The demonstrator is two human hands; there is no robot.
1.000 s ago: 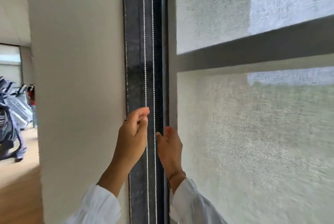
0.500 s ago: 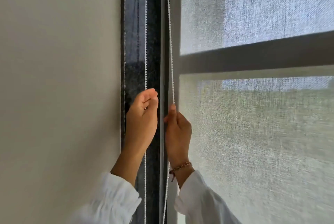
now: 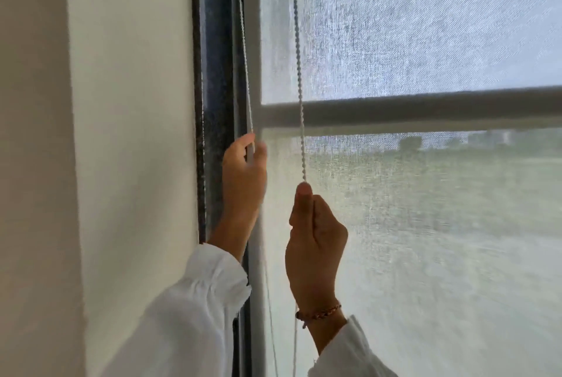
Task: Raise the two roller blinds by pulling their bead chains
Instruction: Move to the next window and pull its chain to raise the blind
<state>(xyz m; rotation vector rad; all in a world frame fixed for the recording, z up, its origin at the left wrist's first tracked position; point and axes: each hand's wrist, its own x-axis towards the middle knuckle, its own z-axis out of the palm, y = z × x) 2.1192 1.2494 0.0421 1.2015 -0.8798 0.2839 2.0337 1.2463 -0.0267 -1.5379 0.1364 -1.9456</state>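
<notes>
Both hands have shifted since the earlier frame, the right one dropping lower and out over the blind fabric; the left hand (image 3: 244,176) sits higher, fingers pinched on the left strand of the bead chain (image 3: 243,51) beside the dark window frame (image 3: 216,87); the right hand (image 3: 314,243) is clenched round the right strand (image 3: 299,78), which rises taut from its thumb; the roller blind (image 3: 425,224) hangs lowered just behind both hands; a beaded bracelet (image 3: 319,312) circles the right wrist.
</notes>
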